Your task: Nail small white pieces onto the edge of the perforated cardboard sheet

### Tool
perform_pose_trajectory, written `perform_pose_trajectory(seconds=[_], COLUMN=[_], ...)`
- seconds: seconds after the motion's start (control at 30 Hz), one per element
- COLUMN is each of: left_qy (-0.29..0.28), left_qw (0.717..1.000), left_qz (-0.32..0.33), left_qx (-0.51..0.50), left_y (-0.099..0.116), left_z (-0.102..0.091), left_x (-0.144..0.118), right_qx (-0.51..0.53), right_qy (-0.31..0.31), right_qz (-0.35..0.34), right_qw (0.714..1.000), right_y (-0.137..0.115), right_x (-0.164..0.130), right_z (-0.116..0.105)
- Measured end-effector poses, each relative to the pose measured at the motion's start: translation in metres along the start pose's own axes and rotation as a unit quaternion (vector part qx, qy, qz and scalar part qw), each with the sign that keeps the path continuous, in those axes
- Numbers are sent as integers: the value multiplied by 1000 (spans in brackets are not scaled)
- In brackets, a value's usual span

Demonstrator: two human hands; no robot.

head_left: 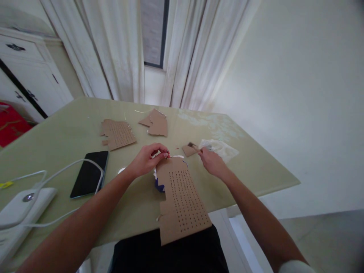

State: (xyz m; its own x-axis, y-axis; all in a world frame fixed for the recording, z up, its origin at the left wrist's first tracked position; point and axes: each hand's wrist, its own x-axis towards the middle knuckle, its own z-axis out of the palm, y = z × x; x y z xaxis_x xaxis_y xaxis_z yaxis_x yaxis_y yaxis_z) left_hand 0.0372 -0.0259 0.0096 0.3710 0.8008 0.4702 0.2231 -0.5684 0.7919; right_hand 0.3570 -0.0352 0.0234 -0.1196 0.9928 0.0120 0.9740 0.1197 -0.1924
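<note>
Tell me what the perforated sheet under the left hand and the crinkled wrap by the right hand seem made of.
Perforated sheet: likely cardboard, matte brown, with rows of punched holes and rough edges. Crinkled wrap: probably thin clear plastic film, translucent, glossy and wrinkled.

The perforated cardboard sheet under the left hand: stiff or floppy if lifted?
The perforated cardboard sheet probably stays fairly stiff: it overhangs the table edge without drooping. Likely light, being thin. The left hand pinches its top edge; the hole rows may let it bend.

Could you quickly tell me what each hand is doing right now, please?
Left hand: closed, pinching the top edge of the perforated cardboard sheet.
Right hand: closed on a small tool; what tool cannot be told.
</note>
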Motion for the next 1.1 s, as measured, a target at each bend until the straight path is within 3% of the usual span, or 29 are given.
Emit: perform_pose_trajectory(seconds=[0.13, 0.23, 0.37, 0.6, 0.77, 0.93, 1.1], left_qy=[-5, 0, -7, -16, -23, -30, -36], left_qw=[1000, 1000, 1000, 1000, 1000, 999, 999], left_qz=[7, 6, -7, -10, -14, -2, 6], left_qx=[-14, -23, -12, 13, 6, 16, 14], left_y=[0, -2, -3, -1, 1, 0, -3], left_z=[0, 0, -1, 1, 1, -1, -2], left_x=[1, 1, 0, 1, 1, 1, 0], right_qx=[67, 180, 126, 1, 47, 19, 39], right_qy=[-1, -25, -4, -63, -20, -64, -29], right_qz=[-74, -164, -189, -207, -183, -208, -173], right_qw=[995, 970, 974, 976, 982, 976, 984], right_y=[-17, -42, -75, -93, -92, -92, -90], right_x=[-6, -15, -29, -38, -40, -40, -39], right_z=[-41, -75, -108, -107, -111, -105, -107])
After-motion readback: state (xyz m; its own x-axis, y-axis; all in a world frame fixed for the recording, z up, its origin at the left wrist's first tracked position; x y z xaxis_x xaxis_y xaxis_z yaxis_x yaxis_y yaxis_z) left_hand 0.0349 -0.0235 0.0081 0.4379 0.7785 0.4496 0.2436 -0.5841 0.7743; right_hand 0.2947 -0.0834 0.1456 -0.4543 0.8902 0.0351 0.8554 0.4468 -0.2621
